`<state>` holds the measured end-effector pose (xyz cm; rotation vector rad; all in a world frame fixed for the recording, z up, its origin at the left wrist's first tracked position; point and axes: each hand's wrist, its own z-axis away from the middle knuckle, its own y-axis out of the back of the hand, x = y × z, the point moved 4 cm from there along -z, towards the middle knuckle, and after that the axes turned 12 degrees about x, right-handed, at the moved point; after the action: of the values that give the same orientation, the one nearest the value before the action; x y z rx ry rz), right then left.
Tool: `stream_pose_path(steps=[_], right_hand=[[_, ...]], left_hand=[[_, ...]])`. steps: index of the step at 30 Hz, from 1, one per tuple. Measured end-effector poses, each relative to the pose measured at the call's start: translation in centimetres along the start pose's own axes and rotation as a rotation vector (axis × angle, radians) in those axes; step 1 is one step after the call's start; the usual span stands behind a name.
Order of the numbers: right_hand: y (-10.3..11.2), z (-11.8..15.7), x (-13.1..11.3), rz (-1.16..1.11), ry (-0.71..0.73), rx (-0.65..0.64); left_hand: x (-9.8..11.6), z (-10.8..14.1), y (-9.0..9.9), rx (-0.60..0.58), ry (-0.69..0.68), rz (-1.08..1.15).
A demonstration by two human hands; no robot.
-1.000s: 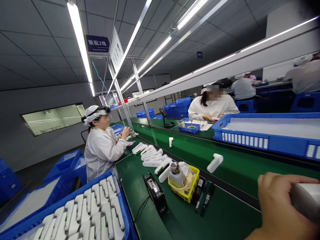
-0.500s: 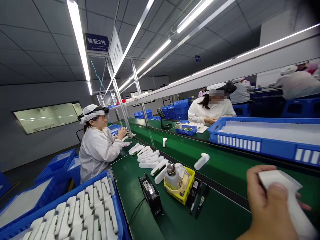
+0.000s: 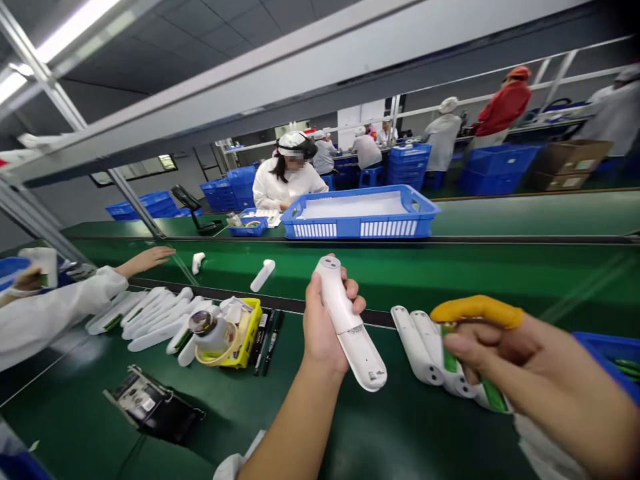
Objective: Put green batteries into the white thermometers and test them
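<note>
My left hand (image 3: 325,327) is closed around a white plastic housing (image 3: 340,300), shaped like a handheld forehead thermometer. Two dark round openings show at its top end, and its lower part lies open as a shallow hollow. To the right, my right hand (image 3: 515,360) wears a yellow finger cot (image 3: 475,310) on one finger. Between its thumb and that finger it pinches a thin green circuit board (image 3: 449,350), partly covered by the fingers. Several similar white housings (image 3: 417,343) lie side by side on the green bench just left of and beneath this hand.
A yellow basket (image 3: 253,333) with a dispenser bottle (image 3: 207,333) stands left, beside black pens (image 3: 273,340). A black device (image 3: 155,403) lies nearer. Two white pieces lie on the green belt (image 3: 450,273). Beyond is a blue tray (image 3: 357,230). A co-worker's arm (image 3: 145,260) reaches in at left.
The view has swung right. The hand with the white housing, earlier at the right edge, now appears mid-view. My right hand with the green board has come into sight, as has the co-worker's outstretched arm.
</note>
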<state>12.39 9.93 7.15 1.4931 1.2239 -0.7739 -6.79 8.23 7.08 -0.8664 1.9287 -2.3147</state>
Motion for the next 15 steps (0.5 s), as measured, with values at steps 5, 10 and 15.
stream_pose_path(steps=[5,10,15], right_hand=[[-3.3,1.8,-2.3,-0.052,-0.013,-0.146],[-4.1,3.3,-3.3,0.086,0.350,-0.134],[-4.9,4.4,-2.7,0.315,0.543,-0.192]], left_hand=[[-0.7,0.4,0.0,-0.003,0.035,-0.036],[-0.8,0.6,-0.1,0.007,0.031,-0.056],[-0.5,0.5,0.0,0.026,-0.002,-0.045]])
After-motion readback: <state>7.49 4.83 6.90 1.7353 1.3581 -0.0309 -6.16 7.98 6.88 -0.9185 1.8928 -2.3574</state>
